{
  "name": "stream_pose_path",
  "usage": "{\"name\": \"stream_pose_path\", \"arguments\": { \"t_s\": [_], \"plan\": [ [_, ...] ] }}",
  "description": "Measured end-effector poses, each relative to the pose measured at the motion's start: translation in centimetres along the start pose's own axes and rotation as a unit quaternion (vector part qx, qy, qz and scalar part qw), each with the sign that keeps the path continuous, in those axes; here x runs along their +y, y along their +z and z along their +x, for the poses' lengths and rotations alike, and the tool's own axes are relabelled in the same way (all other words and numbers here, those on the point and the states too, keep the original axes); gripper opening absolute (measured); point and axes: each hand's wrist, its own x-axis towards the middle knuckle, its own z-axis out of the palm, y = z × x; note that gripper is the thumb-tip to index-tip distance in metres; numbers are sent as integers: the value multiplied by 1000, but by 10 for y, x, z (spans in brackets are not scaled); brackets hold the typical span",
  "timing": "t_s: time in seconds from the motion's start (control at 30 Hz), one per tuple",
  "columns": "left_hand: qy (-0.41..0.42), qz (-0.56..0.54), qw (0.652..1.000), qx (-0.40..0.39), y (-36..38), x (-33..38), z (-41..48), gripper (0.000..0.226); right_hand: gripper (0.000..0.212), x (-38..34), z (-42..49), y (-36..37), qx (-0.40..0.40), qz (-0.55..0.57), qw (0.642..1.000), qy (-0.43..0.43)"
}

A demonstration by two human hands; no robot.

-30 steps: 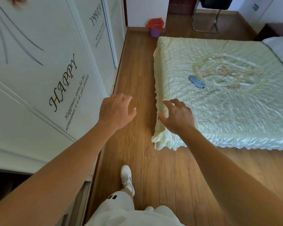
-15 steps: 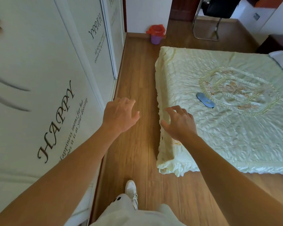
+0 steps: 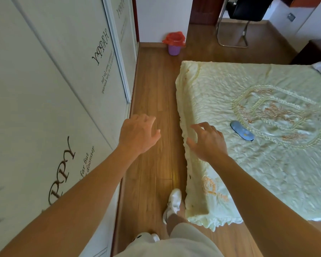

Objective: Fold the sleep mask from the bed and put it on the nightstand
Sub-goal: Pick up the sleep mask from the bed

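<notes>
Sleep mask (image 3: 242, 133) lies beyond empty right grip (image 3: 208, 143).

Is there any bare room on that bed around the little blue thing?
Plenty. The bedspread lies bare on every side of the blue sleep mask, which alone occupies it near the embroidered oval. The wooden floor between wardrobe and bed is narrower, though clear up to the bin.

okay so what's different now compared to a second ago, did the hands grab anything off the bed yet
No grab yet. The person has walked forward along the bed, so its corner and the blue sleep mask sit nearer. The right hand now hovers over the bed edge, the left hand over the floor. Both stay open and empty; the mask lies flat where it was.
</notes>
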Motion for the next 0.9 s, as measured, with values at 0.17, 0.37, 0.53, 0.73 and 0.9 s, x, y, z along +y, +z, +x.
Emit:
{"name": "stream_pose_path", "arguments": {
  "t_s": [0.17,0.37,0.53,0.73,0.9],
  "plan": [
    [7,4,1000,-3,10,-5,84,55,51,20,79,5,-4,2,1000,7],
    [18,22,1000,-3,14,4,209,55,51,59,197,-3,-15,16,1000,21],
    [38,32,999,-18,26,31,300,55,48,100,279,-18,-5,39,998,49],
    [80,34,996,-32,44,67,382,56,53,152,334,-22,-18,63,994,93],
    [141,32,988,-54,62,105,443,57,53,197,356,-19,-16,73,985,157]
  ]
}}
